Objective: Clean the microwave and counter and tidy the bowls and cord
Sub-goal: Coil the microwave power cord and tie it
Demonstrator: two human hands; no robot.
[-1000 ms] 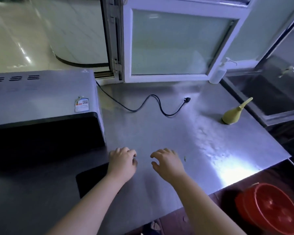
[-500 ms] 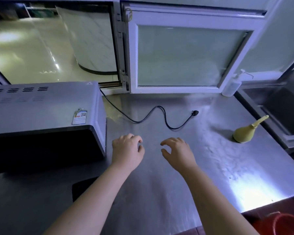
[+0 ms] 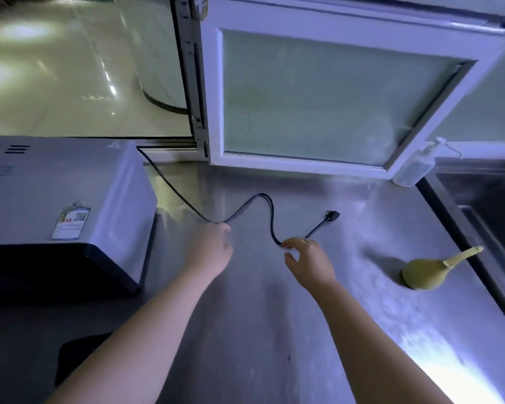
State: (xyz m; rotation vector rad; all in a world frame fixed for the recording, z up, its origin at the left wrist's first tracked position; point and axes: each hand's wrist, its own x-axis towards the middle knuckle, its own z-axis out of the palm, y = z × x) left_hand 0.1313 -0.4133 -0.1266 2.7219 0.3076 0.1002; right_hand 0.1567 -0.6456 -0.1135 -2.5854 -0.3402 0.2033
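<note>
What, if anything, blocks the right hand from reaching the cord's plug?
Probably nothing, so yes. The plug lies bare on the counter just beyond the right hand, whose fingertips sit at the cord; nothing stands between them.

beside the work area

a white-framed window (image 3: 301, 164) with a frosted pane (image 3: 318, 97) stands swung open at the back. a clear pump bottle (image 3: 414, 167) stands upright at its right corner, just beside the steel sink (image 3: 490, 205). a yellow funnel (image 3: 426, 271) lies on its side near the sink, spout toward it. glossy pale floor (image 3: 56, 83) shows beyond the opening at left. a dark mat (image 3: 79, 354) lies at near left.
</note>
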